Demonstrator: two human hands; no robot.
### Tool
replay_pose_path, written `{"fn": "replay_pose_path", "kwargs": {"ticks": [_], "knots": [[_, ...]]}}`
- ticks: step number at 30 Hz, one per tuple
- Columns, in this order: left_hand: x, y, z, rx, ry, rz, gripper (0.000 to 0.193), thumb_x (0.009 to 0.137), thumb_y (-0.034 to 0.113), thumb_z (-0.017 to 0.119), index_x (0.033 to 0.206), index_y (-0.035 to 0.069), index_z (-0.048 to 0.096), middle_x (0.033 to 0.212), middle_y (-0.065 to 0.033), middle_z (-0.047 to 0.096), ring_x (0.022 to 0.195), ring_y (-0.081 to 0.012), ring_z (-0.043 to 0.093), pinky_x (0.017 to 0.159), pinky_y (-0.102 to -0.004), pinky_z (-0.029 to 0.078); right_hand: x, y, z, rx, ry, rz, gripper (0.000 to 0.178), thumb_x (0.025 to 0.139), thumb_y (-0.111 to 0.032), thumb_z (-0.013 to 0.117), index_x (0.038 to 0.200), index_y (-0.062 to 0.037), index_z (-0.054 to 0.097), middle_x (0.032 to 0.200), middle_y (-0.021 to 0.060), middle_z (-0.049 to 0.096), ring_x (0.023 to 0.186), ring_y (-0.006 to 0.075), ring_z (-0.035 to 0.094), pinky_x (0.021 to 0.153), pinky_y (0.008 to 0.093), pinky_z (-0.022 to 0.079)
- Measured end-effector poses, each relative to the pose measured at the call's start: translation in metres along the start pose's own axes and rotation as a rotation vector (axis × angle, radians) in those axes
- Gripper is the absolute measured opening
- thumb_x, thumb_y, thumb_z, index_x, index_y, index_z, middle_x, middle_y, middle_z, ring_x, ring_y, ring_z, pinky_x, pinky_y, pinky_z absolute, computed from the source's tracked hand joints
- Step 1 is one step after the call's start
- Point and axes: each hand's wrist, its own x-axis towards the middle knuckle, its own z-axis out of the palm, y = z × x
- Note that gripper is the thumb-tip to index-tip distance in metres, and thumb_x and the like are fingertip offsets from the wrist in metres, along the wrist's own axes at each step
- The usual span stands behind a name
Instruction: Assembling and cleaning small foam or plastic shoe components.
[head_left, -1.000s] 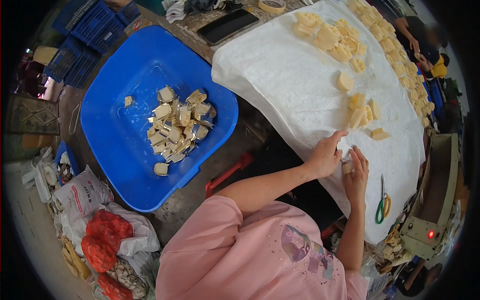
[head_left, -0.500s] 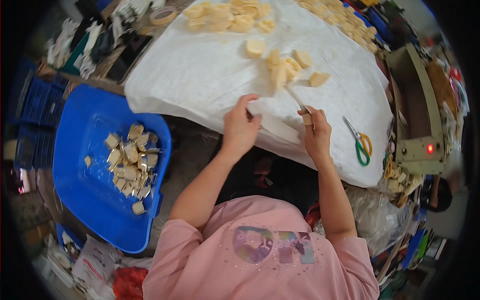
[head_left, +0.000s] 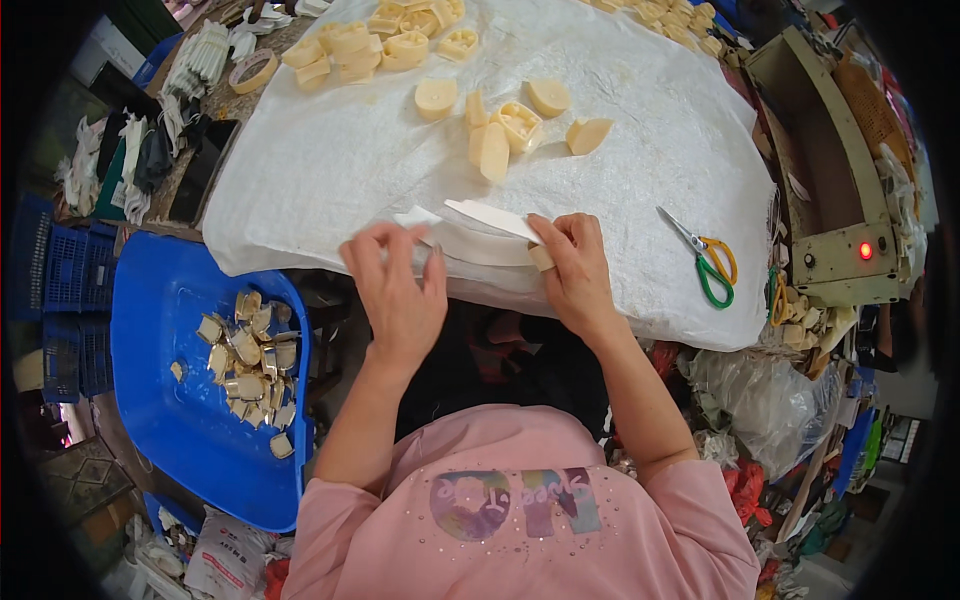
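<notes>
My right hand [head_left: 580, 265] is closed on a long, pliable white strip [head_left: 480, 246], which stretches left from its fingers at the table's near edge. A short tan piece [head_left: 541, 257] also shows at those fingers, and a pointed white flap [head_left: 490, 217] rises beside them. Near the strip's left end, my left hand [head_left: 395, 290] has its thumb and fingers apart and somewhat blurred; whether it touches the strip is unclear. Farther off lie cream-coloured moulded pieces [head_left: 489, 150], some rounded, one hollow and box-like [head_left: 519, 126]. Scissors [head_left: 705, 257] with green and yellow handles rest to the right.
White sheeting [head_left: 640, 180] covers the table, with more cream pieces [head_left: 358, 50] at the back. At lower left stands a blue tub [head_left: 170, 390] with metallic-edged tan pieces [head_left: 250, 365]. A greenish metal machine [head_left: 845, 255] with a lit red light stands right. A tape roll [head_left: 253, 72] lies upper left.
My view has shifted, so the table sits further left in the picture. Both hands have moved left in view, and the strip's left end now lies beside my left hand's fingers.
</notes>
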Motion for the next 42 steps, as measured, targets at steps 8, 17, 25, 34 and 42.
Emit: {"fn": "replay_pose_path", "kwargs": {"ticks": [8,17,25,34,42], "knots": [[-0.033,0.017,0.006,-0.565,-0.305,-0.243,0.017,0.07,-0.007,0.063,0.084,0.002,0.061,0.084,-0.0089,0.058,0.079,-0.0268,0.056,0.065,-0.0307,0.044,0.003,-0.008,-0.014,-0.14,-0.076,-0.119,0.035,0.07,-0.02,0.071,0.103,-0.01,0.063,0.107,0.0095,0.048,0.101,0.0295,0.043,0.086,0.0433,0.033],[-0.036,0.008,0.022,-0.329,-0.248,0.066,0.026,0.061,-0.007,0.067,0.083,0.005,0.061,0.094,-0.0079,0.058,0.094,-0.0271,0.055,0.08,-0.0358,0.041,0.022,-0.012,0.003,-0.068,-0.236,-0.171,0.013,0.071,-0.007,0.062,0.08,-0.0003,0.056,0.09,0.0112,0.051,0.089,0.0275,0.051,0.073,0.0347,0.048],[-0.044,0.005,0.022,-0.333,-0.218,0.024,0.027,0.06,-0.007,0.068,0.083,0.004,0.063,0.097,-0.0086,0.057,0.095,-0.0278,0.054,0.081,-0.0364,0.042,0.035,-0.029,-0.007,-0.214,-0.372,-0.322,0.011,0.069,-0.003,0.058,0.077,0.0035,0.056,0.085,0.0138,0.051,0.084,0.0267,0.054,0.065,0.0328,0.052],[-0.048,0.002,0.023,-0.337,-0.196,0.006,0.027,0.058,-0.005,0.067,0.083,0.005,0.062,0.099,-0.0079,0.056,0.094,-0.0273,0.054,0.08,-0.0366,0.042,0.043,-0.034,-0.003,-0.304,-0.472,-0.326,0.011,0.071,-0.001,0.057,0.082,0.0027,0.058,0.084,0.0157,0.051,0.079,0.0302,0.055,0.066,0.0363,0.051],[-0.051,0.0,0.026,-0.404,-0.184,0.0,0.027,0.061,-0.001,0.068,0.086,0.007,0.061,0.099,-0.006,0.054,0.094,-0.0247,0.051,0.08,-0.0359,0.041,0.046,-0.021,-0.007,-0.009,-0.479,-0.229,0.013,0.07,-0.001,0.061,0.078,0.0014,0.051,0.085,0.015,0.048,0.078,0.0335,0.053,0.068,0.0404,0.046]]}}
